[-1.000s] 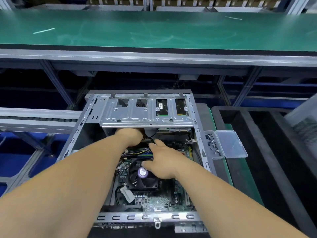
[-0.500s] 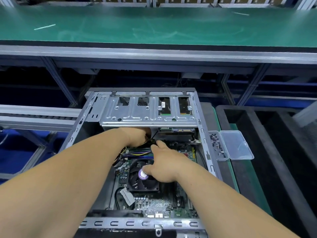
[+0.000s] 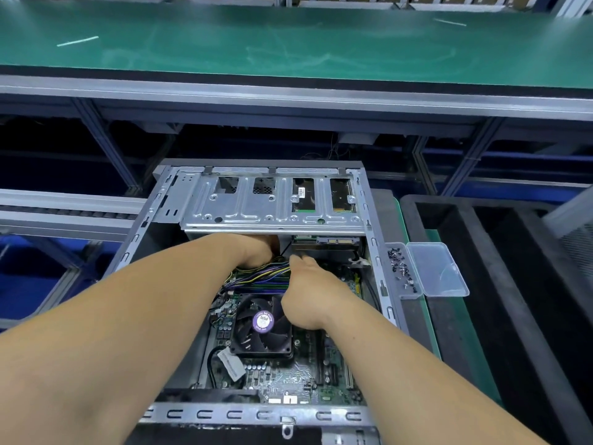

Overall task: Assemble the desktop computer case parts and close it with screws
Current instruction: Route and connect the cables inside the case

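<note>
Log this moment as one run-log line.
stage: cable routing | left hand: under drive cage, grip hidden | right hand: at cable bundle | case: open | screws: in box

1. The computer case (image 3: 369, 200) lies open-side up in the middle, with the drive cage (image 3: 256, 213) across its far end.
2. The motherboard (image 3: 288, 380) sits in the case floor, with the fan (image 3: 261, 329) on top of it near the centre.
3. The cable bundle (image 3: 260, 277) runs between fan and drive cage.
4. The left hand (image 3: 256, 252) reaches under the cage; the right hand (image 3: 308, 290) is just right of the cables, over the fan's far edge.
5. The screw box (image 3: 401, 271) sits just right of the case, lid (image 3: 439, 271) flipped open to the right.
6. The tray (image 3: 417, 220) lies further right.
7. The conveyor belt (image 3: 288, 43) runs across behind everything.
</note>
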